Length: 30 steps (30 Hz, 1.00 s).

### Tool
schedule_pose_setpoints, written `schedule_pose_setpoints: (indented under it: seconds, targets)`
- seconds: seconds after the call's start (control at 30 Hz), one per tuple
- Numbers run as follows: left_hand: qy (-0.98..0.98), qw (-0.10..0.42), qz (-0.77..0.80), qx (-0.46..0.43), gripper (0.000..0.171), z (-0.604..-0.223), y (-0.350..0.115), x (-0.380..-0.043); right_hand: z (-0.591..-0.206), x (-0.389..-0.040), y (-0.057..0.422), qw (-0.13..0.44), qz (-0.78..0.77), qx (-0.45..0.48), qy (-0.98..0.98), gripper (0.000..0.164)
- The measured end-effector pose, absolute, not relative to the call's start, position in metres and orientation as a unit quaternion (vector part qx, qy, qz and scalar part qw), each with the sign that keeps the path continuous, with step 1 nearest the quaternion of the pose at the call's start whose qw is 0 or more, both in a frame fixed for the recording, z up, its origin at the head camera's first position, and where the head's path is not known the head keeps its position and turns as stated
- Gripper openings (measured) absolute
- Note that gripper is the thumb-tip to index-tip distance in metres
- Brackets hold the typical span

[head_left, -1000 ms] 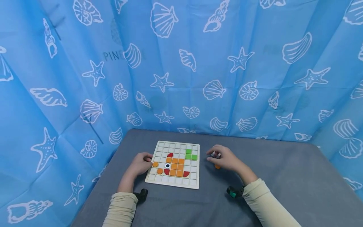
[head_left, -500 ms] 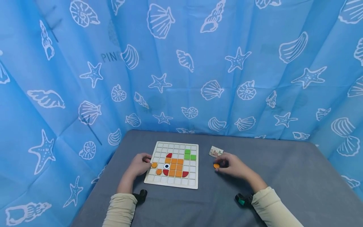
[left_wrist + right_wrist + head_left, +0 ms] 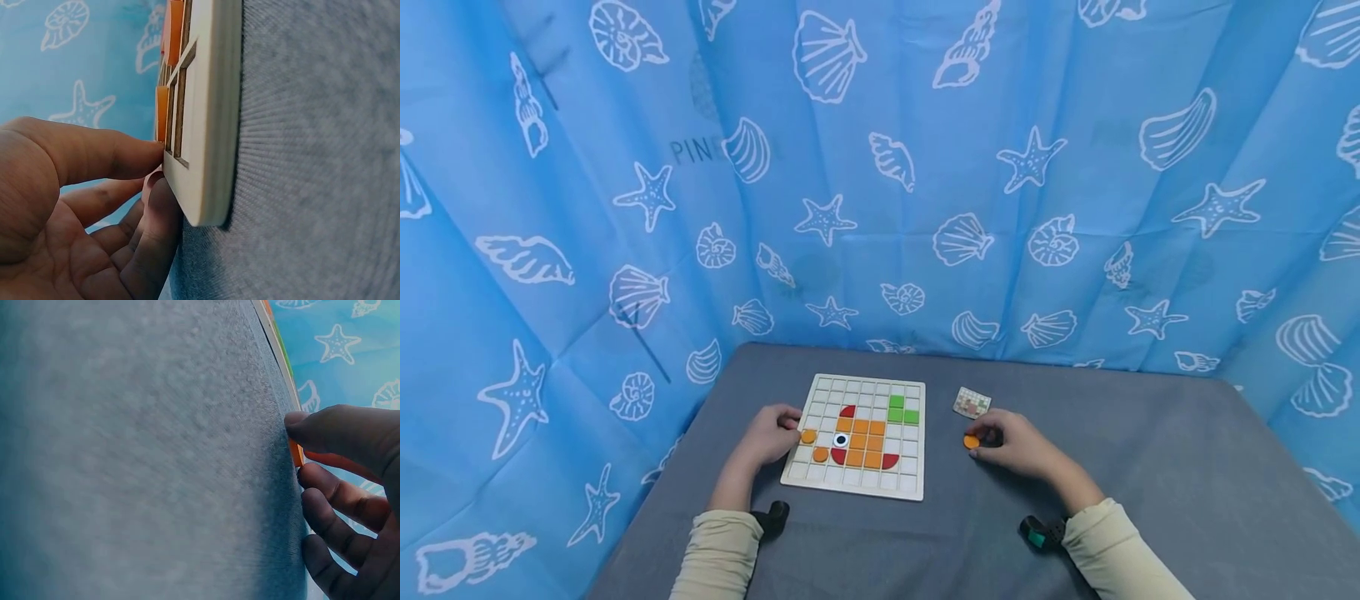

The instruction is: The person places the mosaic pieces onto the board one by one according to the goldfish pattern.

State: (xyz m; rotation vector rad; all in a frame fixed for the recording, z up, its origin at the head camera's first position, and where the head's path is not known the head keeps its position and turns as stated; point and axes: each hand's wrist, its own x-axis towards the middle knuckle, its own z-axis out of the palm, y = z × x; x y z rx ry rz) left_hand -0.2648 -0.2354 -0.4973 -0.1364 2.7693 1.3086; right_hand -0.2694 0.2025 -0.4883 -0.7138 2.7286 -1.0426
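A cream wooden grid board (image 3: 827,481) lies on the grey table, bearing a fish-like pattern of orange squares (image 3: 857,442), red quarter-round pieces (image 3: 891,461), an eye tile (image 3: 841,440) and green squares (image 3: 897,402). My left hand (image 3: 772,436) holds the board's left edge; in the left wrist view the thumb (image 3: 119,153) lies at the rim, close to an orange disc (image 3: 162,114). Right of the board, my right hand (image 3: 1018,443) pinches a loose orange disc (image 3: 972,442) between thumb and fingers, low at the tabletop. In the right wrist view the thumb partly hides this disc (image 3: 295,453).
A small printed pattern card (image 3: 972,402) lies just beyond my right hand. Two orange discs sit on the board's left side, one of them the lower disc (image 3: 821,454). A blue shell-print curtain (image 3: 880,183) hangs behind the grey table (image 3: 1150,467).
My right hand has moved right and down onto the loose orange disc and taken hold of it, uncovering the pattern card. The left hand stays at the board's edge.
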Motion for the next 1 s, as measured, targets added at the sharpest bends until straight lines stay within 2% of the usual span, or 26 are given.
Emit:
schedule_pose_setpoints:
  seconds: [0.77, 1.0]
  targets:
    - [0.907, 0.038, 0.417, -0.053, 0.037, -0.496, -0.234, -0.266, -0.485, -0.273, 0.195, 0.062, -0.333, -0.233, 0.912, 0.016]
    - [0.906, 0.037, 0.418, -0.048, 0.036, -0.497, -0.235, -0.265, -0.484, -0.279, 0.186, 0.040, -0.338, -0.248, 0.907, 0.016]
